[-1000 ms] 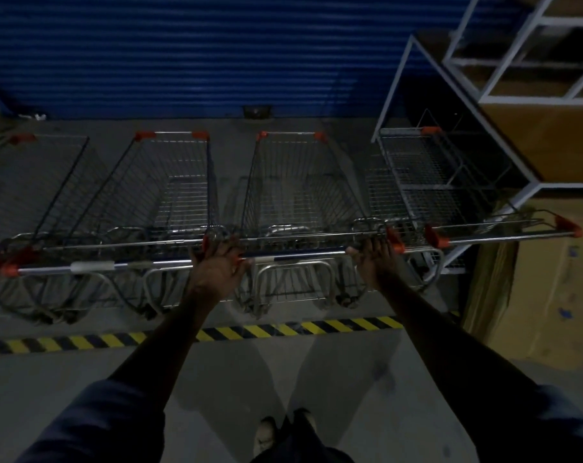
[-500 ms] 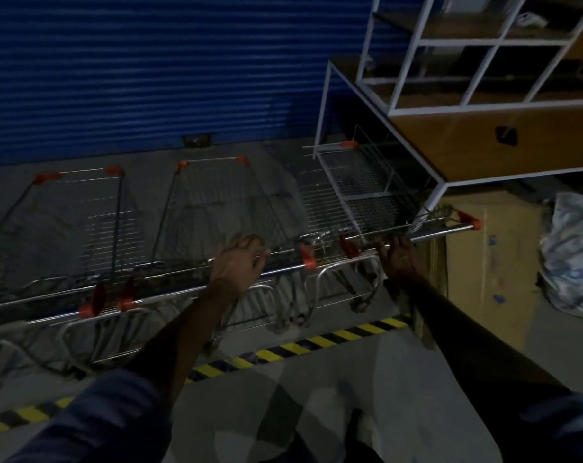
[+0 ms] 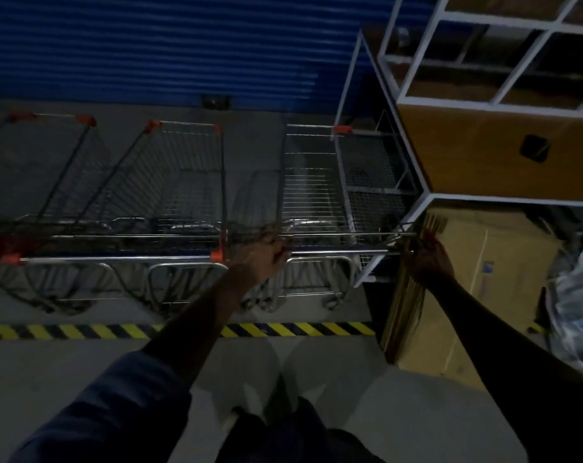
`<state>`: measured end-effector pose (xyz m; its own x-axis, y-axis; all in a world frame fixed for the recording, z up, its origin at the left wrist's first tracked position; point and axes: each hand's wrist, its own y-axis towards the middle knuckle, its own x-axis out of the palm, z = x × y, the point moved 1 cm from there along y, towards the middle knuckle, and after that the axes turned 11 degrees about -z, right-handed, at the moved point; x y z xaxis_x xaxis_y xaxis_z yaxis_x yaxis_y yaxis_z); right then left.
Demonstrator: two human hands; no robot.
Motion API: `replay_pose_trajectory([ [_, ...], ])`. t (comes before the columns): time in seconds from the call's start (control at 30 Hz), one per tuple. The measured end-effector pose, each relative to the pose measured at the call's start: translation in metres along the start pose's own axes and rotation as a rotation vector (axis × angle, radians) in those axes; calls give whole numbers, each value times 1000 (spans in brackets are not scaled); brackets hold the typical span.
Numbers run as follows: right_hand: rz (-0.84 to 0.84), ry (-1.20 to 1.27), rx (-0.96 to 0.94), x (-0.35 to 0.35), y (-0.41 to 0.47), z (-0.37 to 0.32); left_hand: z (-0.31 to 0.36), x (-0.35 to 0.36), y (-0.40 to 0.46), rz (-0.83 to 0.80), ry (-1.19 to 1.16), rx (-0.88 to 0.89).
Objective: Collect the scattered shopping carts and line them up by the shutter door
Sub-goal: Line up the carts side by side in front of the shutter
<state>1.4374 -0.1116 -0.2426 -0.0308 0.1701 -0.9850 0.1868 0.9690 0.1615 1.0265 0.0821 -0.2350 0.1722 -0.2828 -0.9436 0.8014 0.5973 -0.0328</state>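
Observation:
A row of wire shopping carts with orange corner caps faces the blue shutter door (image 3: 156,48). The rightmost cart (image 3: 312,182) stands against the white shelf frame. Both my hands grip its handle bar (image 3: 340,252): my left hand (image 3: 263,253) at the bar's left end, my right hand (image 3: 425,259) at its right end. To its left stand the middle cart (image 3: 183,175) and a further cart (image 3: 46,162) at the left edge. The rightmost cart's right side is partly hidden behind the shelf frame.
A white metal shelf unit (image 3: 483,105) with brown boards rises at the right. Cardboard boxes (image 3: 477,289) and a plastic-wrapped bundle (image 3: 577,295) sit under and beside it. A yellow-black hazard stripe (image 3: 83,330) crosses the concrete floor behind the carts. My feet show at the bottom centre.
My hands left the middle cart's handle and moved right onto the rightmost cart's handle. The view swung right, then back a little; the rightmost cart now sits squarer in the row.

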Motion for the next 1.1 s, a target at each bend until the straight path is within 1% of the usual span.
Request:
replay_pose_trajectory([
  [0.03, 59, -73, -54, 5, -2, 3, 2, 3, 0, -8, -7, -1],
  [0.1, 158, -120, -129, 11, -5, 5, 3, 8, 1, -34, -28, -16],
  [0.17, 202, -103, -86, 13, -4, 3, 1, 11, 1, -59, -37, -13],
  [0.23, 167, -106, -13, 18, -5, -1, -4, 17, 2, -65, -34, -20],
  [0.3, 70, -103, 78, 26, -4, 2, -7, 22, 4, -53, -49, -27],
  [0.33, 19, -105, 102, 29, -4, 4, -9, 24, 4, -40, -57, -23],
  [0.4, -16, -130, 145, 35, -3, 6, -11, 27, 5, -27, -53, -13],
  [0.57, 95, -177, 152, 37, -4, 2, -5, 25, 1, -68, -67, -73],
  [0.63, 93, -175, 150, 38, -5, 2, -2, 25, -3, -61, -59, -81],
  [0.77, 62, -153, 179, 40, -9, -2, 3, 22, -10, -44, -74, -96],
  [0.93, -33, -105, 220, 38, -13, -12, 5, 23, -20, -15, -90, -116],
  [1.1, -56, -78, 209, 33, -18, -15, 12, 22, -26, 3, -103, -137],
])
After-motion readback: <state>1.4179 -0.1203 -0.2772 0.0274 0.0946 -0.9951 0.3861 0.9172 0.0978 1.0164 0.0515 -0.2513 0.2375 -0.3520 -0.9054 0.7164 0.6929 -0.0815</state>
